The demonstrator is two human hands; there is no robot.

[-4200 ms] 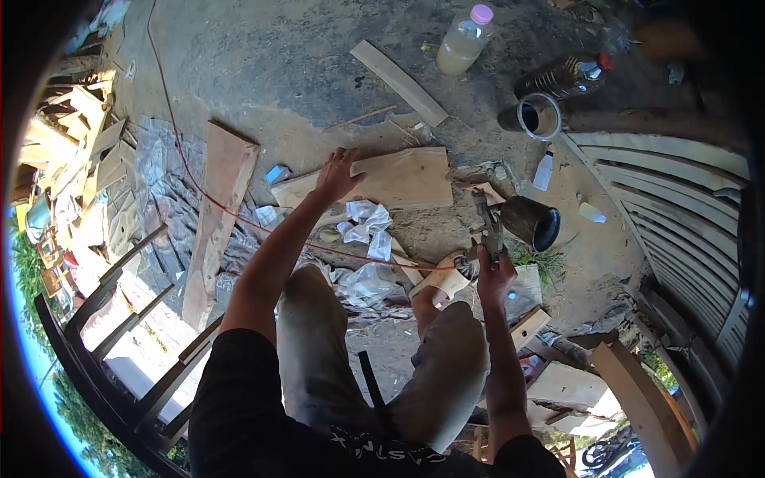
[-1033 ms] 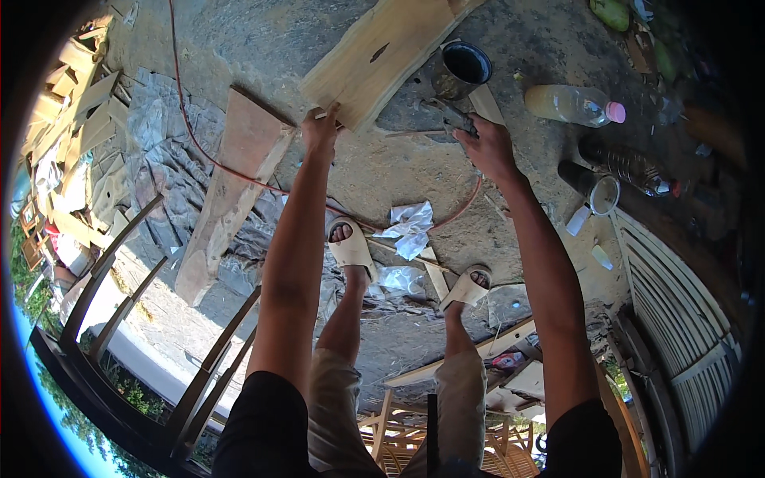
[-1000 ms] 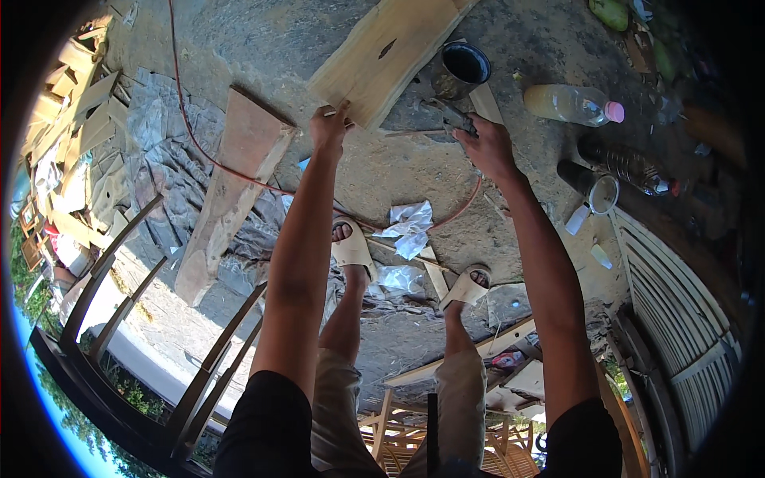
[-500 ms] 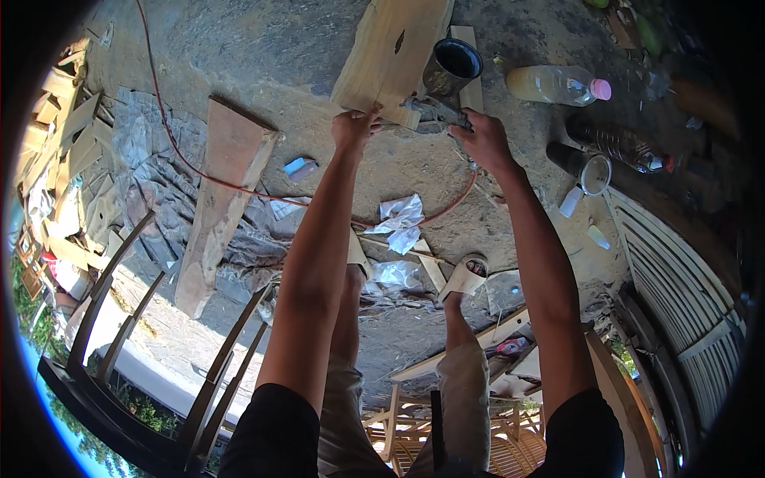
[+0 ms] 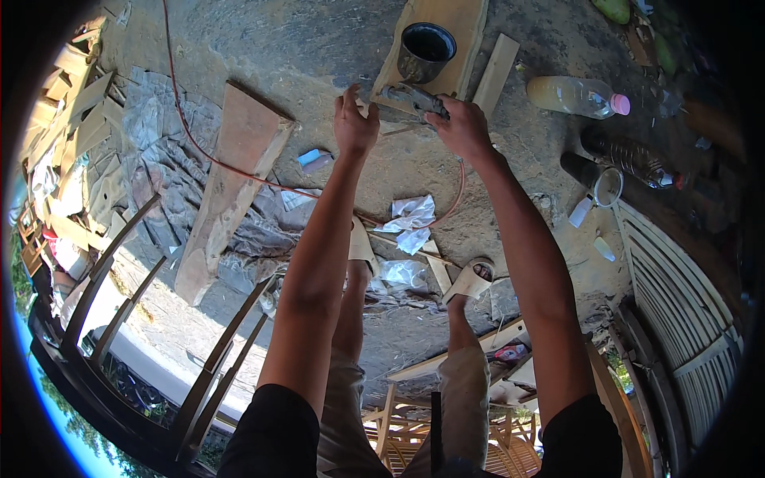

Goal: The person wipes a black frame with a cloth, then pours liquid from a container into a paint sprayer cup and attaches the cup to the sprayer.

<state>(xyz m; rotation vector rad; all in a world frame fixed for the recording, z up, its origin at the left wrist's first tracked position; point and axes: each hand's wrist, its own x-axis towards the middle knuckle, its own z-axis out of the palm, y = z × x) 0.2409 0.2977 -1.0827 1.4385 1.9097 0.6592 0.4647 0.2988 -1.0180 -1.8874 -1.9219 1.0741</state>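
In my right hand (image 5: 462, 127) is a grey metal spray gun (image 5: 416, 99), with my fingers wrapped round its handle. A dark round cup (image 5: 427, 52) sits at the gun's far side, over a pale wooden board (image 5: 466, 32) that lies on the ground. The red-brown hose (image 5: 460, 191) rises toward my right hand; where it joins the gun is hidden. My left hand (image 5: 355, 127) is raised just left of the board's near end, empty, with its fingers apart.
A narrow wooden strip (image 5: 496, 72) lies right of the board. Bottles stand or lie on the right, including one with a pink cap (image 5: 578, 95). A long plank (image 5: 231, 175) rests on crumpled sheeting at the left. White crumpled paper (image 5: 413, 215) lies before my feet.
My left hand has let go of the board's near end and its fingers have opened. The spray gun and cup have shifted left across the board, which now appears farther off.
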